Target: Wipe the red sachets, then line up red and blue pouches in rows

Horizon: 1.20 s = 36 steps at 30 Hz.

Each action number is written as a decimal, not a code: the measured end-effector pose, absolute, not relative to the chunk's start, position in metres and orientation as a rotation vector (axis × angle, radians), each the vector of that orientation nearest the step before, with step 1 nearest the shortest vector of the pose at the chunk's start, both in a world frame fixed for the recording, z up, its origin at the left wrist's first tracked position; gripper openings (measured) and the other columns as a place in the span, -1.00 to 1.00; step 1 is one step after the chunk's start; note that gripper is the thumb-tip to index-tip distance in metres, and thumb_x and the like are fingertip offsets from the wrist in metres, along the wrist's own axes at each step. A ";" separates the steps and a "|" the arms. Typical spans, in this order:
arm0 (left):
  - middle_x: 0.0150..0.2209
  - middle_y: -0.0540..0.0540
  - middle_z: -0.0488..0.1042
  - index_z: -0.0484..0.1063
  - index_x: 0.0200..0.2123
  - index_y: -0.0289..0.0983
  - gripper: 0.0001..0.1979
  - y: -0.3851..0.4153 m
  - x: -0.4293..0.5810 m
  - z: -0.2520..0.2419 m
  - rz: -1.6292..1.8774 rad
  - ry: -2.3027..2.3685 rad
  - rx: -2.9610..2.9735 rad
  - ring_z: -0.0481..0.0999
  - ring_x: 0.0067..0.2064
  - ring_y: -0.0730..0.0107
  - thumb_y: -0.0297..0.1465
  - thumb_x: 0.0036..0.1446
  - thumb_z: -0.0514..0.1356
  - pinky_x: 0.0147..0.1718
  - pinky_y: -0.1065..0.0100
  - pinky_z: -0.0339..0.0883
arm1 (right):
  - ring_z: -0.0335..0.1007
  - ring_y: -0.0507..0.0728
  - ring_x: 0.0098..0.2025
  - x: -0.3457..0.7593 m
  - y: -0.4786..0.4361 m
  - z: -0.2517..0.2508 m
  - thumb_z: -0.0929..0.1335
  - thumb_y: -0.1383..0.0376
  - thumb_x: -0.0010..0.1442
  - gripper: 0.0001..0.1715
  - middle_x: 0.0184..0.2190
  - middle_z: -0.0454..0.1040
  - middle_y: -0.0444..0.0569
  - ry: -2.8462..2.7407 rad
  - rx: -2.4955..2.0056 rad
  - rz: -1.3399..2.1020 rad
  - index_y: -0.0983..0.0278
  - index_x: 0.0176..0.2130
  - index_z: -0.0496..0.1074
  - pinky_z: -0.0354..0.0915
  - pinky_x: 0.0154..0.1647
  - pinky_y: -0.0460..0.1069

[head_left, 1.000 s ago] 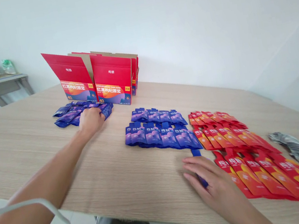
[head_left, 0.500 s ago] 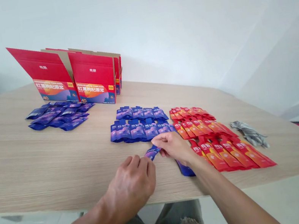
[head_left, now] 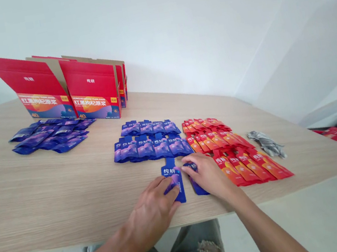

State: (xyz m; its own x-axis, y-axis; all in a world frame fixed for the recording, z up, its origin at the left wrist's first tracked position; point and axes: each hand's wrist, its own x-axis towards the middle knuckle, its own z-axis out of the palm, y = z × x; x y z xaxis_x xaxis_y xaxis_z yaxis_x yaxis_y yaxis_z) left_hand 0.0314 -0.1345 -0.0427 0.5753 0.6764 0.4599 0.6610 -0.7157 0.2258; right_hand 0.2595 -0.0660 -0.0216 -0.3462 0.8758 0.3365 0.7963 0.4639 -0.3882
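A blue-purple pouch lies face up near the table's front edge, its spout toward the back. My left hand rests on its lower part with the fingers spread. Just right of it, my right hand covers much of another blue pouch, thumb and fingers apart. Behind both hands are two rows of blue pouches. Rows of red-orange pouches lie to the right of my right hand.
Open red boxes stand at the back left, with a loose pile of blue pouches before them. A crumpled grey striped item lies right of the red pouches. The front table edge runs below my hands.
The pouch that was tilted between my hands now lies flat on the table. My right hand has moved off it to the right, and the fingers of both hands have opened.
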 end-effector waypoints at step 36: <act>0.07 -0.24 0.58 0.55 0.01 -0.27 -0.76 -0.130 0.068 -0.040 0.828 1.278 2.677 0.56 0.12 -0.01 -0.42 0.29 0.37 0.16 -0.08 0.54 | 0.59 0.32 0.15 0.279 -0.107 -0.060 0.31 0.26 0.51 -0.68 0.08 0.67 0.12 -2.102 -1.254 -0.176 0.21 0.05 0.64 0.46 0.30 0.36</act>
